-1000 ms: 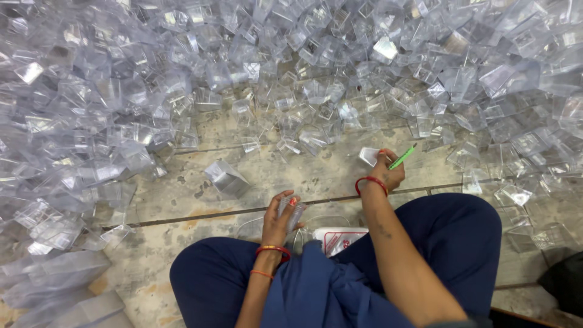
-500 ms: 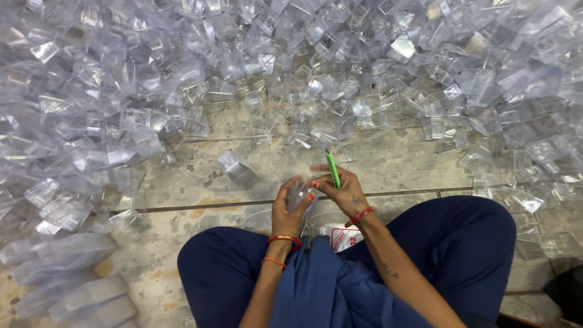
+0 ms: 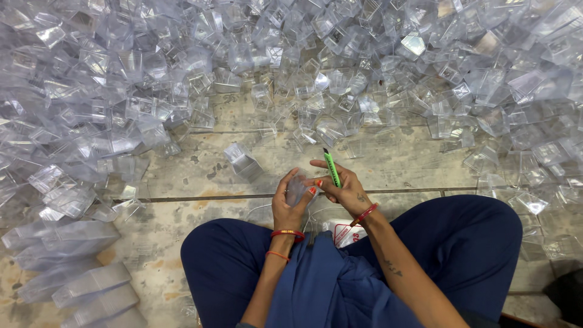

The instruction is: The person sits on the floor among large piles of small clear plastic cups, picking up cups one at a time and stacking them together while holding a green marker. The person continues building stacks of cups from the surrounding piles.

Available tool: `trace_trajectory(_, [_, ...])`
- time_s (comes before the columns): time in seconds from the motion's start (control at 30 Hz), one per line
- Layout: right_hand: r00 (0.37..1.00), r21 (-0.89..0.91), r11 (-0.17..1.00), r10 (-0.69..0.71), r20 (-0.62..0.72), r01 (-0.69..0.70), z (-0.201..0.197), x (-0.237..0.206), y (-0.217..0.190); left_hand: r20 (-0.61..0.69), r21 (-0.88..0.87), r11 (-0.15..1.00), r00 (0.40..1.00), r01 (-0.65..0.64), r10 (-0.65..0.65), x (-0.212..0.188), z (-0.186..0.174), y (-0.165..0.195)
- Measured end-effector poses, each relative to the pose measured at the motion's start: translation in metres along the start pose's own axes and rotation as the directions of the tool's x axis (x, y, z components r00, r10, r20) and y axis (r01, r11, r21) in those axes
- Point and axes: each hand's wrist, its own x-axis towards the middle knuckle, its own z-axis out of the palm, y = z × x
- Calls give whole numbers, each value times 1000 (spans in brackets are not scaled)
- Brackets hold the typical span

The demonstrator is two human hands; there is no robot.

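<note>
I see a heap of clear plastic boxes [image 3: 152, 91] ringing the bare stone floor [image 3: 395, 161], which leaves working room before my knees. My left hand [image 3: 290, 203] cups one small clear box [image 3: 297, 189] there; my right hand [image 3: 346, 188] pinches a green cutter [image 3: 331, 168] beside it, tip up.

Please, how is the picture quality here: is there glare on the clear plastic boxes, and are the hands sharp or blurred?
Head view: soft, even light; white glare patches scattered over the heap of clear boxes; left hand, right hand and green cutter fairly sharp; frame corners bend and soften slightly.
</note>
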Motion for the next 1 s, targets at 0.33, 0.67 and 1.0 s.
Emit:
trace_trajectory(0.33, [999,30,999,16,41,-17,-4,3,13,-92,62,998,996,-12,18,-2,1,14])
trace_trajectory(0.67, [960,17,996,-76,-268,83,-15,9,26,-17,7,999,999,-45,45,-1,-4,2])
trace_trajectory(1.0, [905,590,786,96,-415,187,-38,14,32,117,-318,938,988,136,-104,-3,-10,1])
